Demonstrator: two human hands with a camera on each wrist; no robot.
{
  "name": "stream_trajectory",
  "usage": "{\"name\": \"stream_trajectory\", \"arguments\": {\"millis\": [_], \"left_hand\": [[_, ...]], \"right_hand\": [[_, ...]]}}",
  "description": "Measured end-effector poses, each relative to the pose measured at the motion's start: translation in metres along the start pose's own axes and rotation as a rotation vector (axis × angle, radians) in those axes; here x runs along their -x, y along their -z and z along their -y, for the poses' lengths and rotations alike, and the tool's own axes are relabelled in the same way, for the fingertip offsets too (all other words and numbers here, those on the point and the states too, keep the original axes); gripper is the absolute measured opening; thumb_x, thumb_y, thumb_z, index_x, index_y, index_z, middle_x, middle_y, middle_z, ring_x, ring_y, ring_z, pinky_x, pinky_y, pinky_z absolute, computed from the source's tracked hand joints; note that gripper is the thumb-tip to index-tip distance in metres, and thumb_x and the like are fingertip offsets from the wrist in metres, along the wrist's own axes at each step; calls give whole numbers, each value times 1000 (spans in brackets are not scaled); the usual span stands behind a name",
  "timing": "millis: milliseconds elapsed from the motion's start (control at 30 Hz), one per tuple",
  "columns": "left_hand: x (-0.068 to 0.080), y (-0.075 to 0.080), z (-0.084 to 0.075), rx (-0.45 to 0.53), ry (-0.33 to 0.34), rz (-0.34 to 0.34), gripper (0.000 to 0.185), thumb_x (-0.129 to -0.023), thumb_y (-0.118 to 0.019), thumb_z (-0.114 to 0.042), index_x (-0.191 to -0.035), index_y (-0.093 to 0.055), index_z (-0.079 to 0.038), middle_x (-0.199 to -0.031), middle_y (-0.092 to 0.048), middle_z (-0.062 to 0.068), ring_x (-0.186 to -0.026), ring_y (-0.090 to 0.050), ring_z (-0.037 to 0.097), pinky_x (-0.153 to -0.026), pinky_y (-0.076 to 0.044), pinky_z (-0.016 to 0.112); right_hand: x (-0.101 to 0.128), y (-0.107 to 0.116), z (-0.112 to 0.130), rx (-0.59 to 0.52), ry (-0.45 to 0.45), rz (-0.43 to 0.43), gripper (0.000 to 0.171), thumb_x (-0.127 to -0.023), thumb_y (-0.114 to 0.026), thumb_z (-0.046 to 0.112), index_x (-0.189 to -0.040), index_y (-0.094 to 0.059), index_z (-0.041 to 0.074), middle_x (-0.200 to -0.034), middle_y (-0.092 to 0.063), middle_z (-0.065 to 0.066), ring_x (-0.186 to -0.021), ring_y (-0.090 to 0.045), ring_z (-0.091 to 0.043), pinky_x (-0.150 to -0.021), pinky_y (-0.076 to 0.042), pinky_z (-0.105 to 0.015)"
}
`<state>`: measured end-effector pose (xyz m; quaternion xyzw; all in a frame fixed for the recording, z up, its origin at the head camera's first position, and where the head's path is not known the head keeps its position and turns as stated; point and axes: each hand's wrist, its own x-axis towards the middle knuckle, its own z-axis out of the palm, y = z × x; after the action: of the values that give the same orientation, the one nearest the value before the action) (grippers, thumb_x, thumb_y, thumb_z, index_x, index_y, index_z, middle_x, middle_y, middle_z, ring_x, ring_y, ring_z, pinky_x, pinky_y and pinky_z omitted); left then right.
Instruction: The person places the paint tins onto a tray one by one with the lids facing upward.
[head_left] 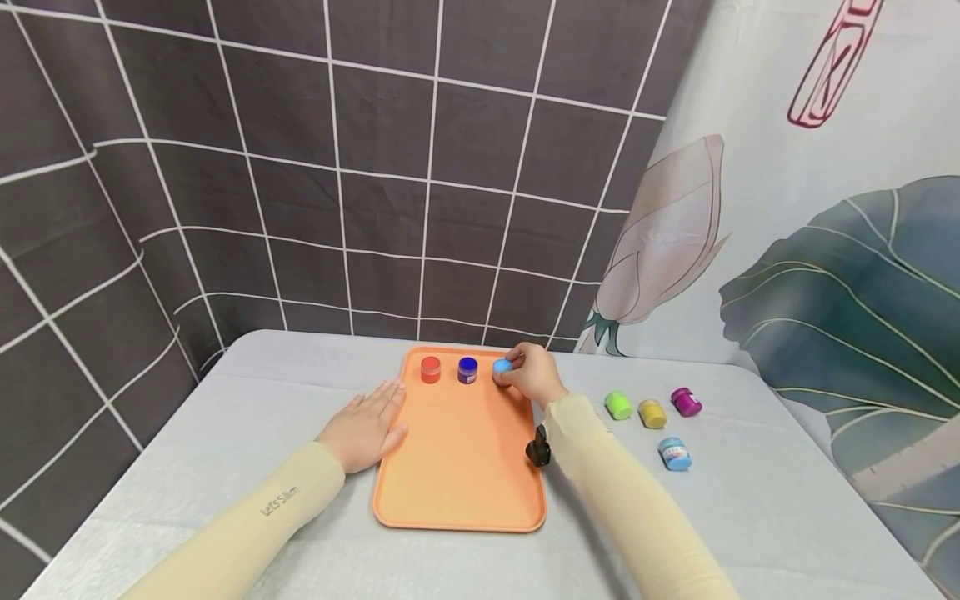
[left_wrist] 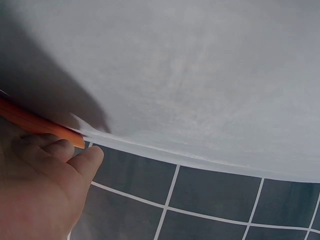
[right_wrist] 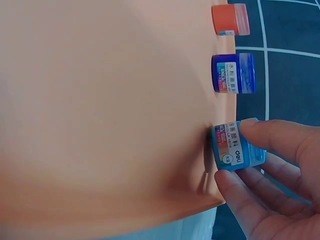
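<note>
My right hand [head_left: 536, 374] pinches a light blue paint jar [right_wrist: 235, 144] between thumb and fingers at the far right corner of the orange tray [head_left: 461, 450]. The jar tilts slightly in the right wrist view, its base close over the tray. To its left in the head view, a dark blue paint jar [head_left: 468, 370] and a red paint jar [head_left: 431, 370] stand in a row along the tray's far edge. Fingers extended, my left hand [head_left: 362, 429] rests at the tray's left rim. In the left wrist view, that hand [left_wrist: 45, 185] overlaps a strip of orange rim.
Right of the tray, on the pale tablecloth [head_left: 300, 550], lie a green jar [head_left: 618, 405], a yellow jar [head_left: 652, 413], a purple jar [head_left: 686, 402] and another blue jar [head_left: 675, 454]. A dark tiled-pattern curtain [head_left: 382, 208] hangs behind the table.
</note>
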<state>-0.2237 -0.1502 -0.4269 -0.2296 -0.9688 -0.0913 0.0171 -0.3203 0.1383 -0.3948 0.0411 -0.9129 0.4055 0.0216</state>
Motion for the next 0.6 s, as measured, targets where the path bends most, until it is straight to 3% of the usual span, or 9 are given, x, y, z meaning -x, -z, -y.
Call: {"name": "stream_trajectory", "arguments": {"millis": [267, 500, 600], "left_hand": [[-2, -1, 3, -15, -7, -10, 65, -105, -44, -37, -153, -36, 6, -160, -35, 22, -149, -31, 37, -118, -27, 61], [-2, -1, 2, -8, -11, -7, 65, -105, -44, -37, -153, -36, 6, -160, -35, 22, -149, -31, 37, -118, -27, 61], [-3, 0, 1, -5, -10, -9, 65, -105, -45, -36, -153, -36, 7, -160, -35, 22, -149, -31, 37, -118, -27, 61]], "right_hand": [[1, 1, 1, 10, 0, -6, 30, -81, -84, 4, -105, -68, -4, -97, -70, -16, -87, -66, -26, -77, -59, -36], [3, 3, -2, -36, -15, 1, 27, -82, -79, -3, -106, -68, -6, -97, -68, -17, -75, -65, -23, -63, -58, -29], [3, 5, -4, -75, 0, -3, 25, -82, -77, -4, -106, -68, -6, -96, -67, -17, -75, -65, -22, -63, -59, -28]]}}
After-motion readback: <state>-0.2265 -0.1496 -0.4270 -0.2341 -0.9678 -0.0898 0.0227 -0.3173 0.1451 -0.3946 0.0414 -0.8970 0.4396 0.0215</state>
